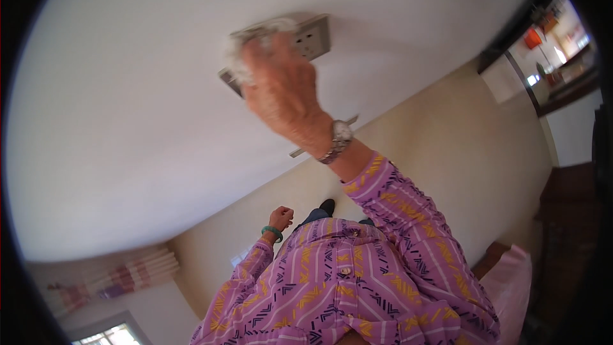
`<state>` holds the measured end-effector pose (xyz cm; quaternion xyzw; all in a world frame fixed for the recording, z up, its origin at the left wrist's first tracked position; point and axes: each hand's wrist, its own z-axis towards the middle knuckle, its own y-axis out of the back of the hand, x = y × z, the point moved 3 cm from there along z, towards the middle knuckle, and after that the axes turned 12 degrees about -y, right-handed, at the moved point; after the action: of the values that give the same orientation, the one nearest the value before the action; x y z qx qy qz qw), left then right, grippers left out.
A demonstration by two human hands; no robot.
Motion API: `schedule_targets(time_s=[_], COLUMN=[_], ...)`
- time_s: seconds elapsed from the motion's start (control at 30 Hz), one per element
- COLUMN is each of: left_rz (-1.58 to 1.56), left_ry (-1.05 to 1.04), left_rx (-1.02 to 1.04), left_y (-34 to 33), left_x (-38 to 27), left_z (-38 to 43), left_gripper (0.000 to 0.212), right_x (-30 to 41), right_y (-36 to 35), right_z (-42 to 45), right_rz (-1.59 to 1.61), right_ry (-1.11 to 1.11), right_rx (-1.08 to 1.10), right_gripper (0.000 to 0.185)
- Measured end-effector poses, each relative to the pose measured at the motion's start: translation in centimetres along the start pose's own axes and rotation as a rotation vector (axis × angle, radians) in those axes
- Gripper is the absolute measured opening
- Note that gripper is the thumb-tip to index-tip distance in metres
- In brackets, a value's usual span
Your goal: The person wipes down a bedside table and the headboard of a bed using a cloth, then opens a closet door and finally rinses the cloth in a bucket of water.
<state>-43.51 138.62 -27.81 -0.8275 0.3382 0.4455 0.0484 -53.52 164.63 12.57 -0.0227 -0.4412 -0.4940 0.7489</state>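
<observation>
My right hand (282,88), with a metal wristwatch on its wrist, presses a crumpled whitish cloth (237,52) against a wall plate with sockets (313,38). The cloth and fingers cover the plate's middle; its right part with socket holes and its lower left corner show. The hand and cloth are slightly blurred. Down at my side hangs my left hand (281,218), wearing a green bangle, its fingers curled, away from the wall. Whether it holds anything I cannot tell.
The white wall (119,129) fills the left and top. Lower on it, a second wall plate (298,152) is partly behind my right wrist. Below lies the beige floor (431,120). A striped curtain (139,270) hangs at lower left, dark wooden furniture (570,201) stands right, beside pink fabric (510,278).
</observation>
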Motion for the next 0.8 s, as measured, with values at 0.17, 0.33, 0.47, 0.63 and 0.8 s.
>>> schedule_targets(time_s=[0.17, 0.33, 0.47, 0.63, 0.8], left_rz=[0.066, 0.134, 0.271, 0.553, 0.443], left_ry=[-0.055, -0.006, 0.037, -0.181, -0.080], left_rx=[0.306, 0.393, 0.499, 0.835, 0.716], left_y=[-4.9, -10.4, -18.7, -25.3, -40.3], left_x=[-0.2, -3.7, -5.9, -5.1, -16.6], left_z=[4.9, 9.9, 13.9, 26.5, 17.3], left_gripper=[0.028, 0.026, 0.022, 0.024, 0.028], right_x=[-2.7, -16.7, -27.4, -33.1, -39.2], right_y=[1.2, 10.9, 28.6, 40.4, 44.9], right_z=[-5.2, -12.1, -20.5, -27.3, -33.3], right_rz=[0.315, 0.124, 0.327, 0.492, 0.615], right_ry=[0.199, -0.243, -1.080, -1.319, -1.481], right_rx=[0.445, 0.387, 0.032, -0.617, -0.825], right_gripper=[0.011, 0.017, 0.024, 0.028, 0.030])
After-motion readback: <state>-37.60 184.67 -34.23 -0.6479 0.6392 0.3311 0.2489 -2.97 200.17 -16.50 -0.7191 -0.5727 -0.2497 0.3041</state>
